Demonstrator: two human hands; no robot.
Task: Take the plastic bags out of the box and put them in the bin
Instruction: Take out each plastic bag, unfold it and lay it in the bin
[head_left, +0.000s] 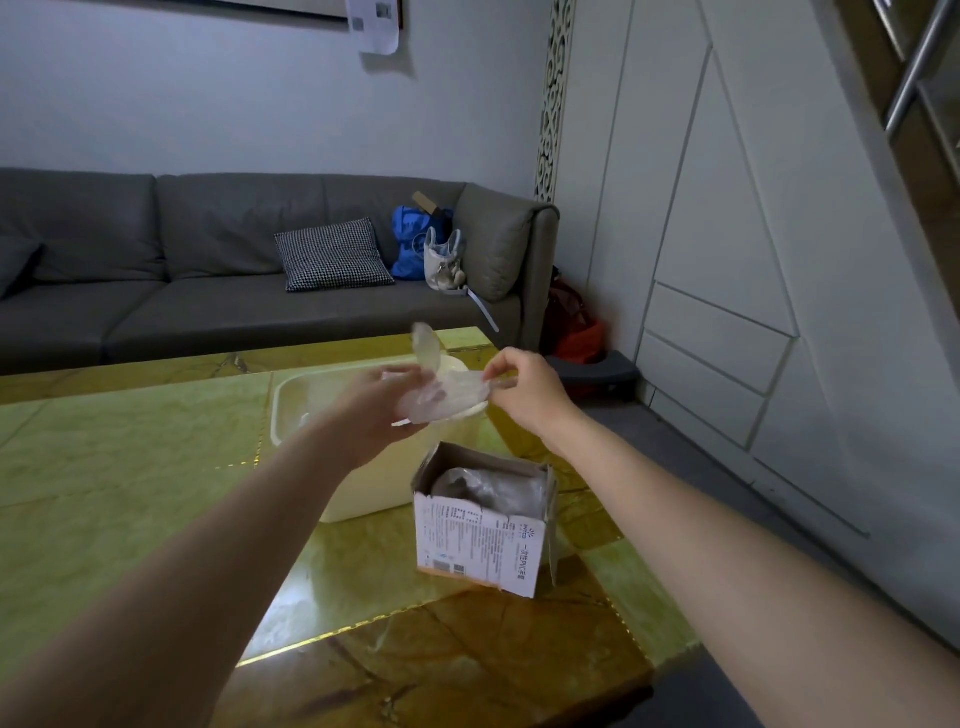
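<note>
**Ana:** While both hands are up over the bin (291, 395), what exactly are they holding?

**Ben:** A clear plastic bag (447, 397). The left hand (382, 402) has its fingers curled round one side of it, and the right hand (524, 387) pinches the other edge between thumb and fingertips. The two hands are near each other but not touching, with the bag stretched between them, one corner sticking up.

**Ana:** So it's out of the box?

**Ben:** Yes, clear of it, and above the far end of the cream bin. I'd judge it is about to be let go, but it is not in the bin yet.

**Ana:** And the box?

**Ben:** The cardboard box (483, 545) stands open on the table (130, 467), just beside the bin on the near side. More crumpled plastic (493, 486) shows inside it, so there is work left.

**Ana:** Anything already in the bin?

**Ben:** I cannot tell; the left arm covers much of the inside, and clear film would hardly show there anyway.

**Ana:** Progress, then?

**Ben:** Somewhere mid-task, by my reckoning: one bag in hand, more waiting in the box. Beyond the table sits a grey sofa (208, 270) with a checked cushion (332, 254).
</note>
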